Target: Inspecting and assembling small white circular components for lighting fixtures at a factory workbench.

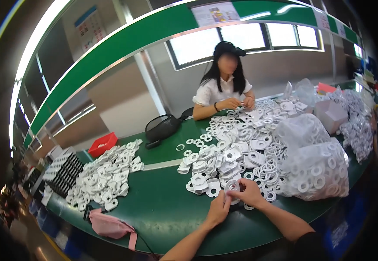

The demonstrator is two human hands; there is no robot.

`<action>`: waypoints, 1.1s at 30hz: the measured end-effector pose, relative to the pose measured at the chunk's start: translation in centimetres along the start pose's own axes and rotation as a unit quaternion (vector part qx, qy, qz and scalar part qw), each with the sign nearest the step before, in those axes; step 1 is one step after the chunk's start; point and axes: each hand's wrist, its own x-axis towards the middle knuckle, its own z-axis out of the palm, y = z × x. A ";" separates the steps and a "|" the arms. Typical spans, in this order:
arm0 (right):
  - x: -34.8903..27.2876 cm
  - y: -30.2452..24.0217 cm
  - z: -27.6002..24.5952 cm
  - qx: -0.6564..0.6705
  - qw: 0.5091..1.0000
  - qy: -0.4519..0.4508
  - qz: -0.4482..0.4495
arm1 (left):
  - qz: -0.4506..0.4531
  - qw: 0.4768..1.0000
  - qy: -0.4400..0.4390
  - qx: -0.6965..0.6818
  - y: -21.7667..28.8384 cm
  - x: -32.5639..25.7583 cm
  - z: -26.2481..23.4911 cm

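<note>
Head view: the left hand (219,209) and right hand (251,194) meet, fingers pinching a white part (232,185) between them, over the tabletop (163,209) at the near edge of the pile (230,166). A light rim grip, thumbs pressing evenly, should keep it square and undamaged, clear of loose pieces

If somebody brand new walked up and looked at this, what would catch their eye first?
Probably the sprawling heap of white plastic parts in the middle of the green table, with a bulging clear bag of white rings at its right. At the heap's near edge, the left grip and right grip hold a round white piece. Off to the left, a red bin and, nearer, a pink bag stand out.
</note>
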 end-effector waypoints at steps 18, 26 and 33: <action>0.2 0.0 -0.9 -0.054 0.988 0.036 -0.143 | -0.223 0.930 0.196 -0.218 -9.2 4.3 -31.4; 1.5 1.4 -1.8 -0.112 0.979 0.073 -0.153 | -0.259 0.924 0.178 -0.217 -7.7 5.0 -26.6; 2.5 3.1 -5.9 -0.310 0.907 0.220 -0.181 | -0.074 0.990 -0.110 -0.056 -1.0 8.6 -7.3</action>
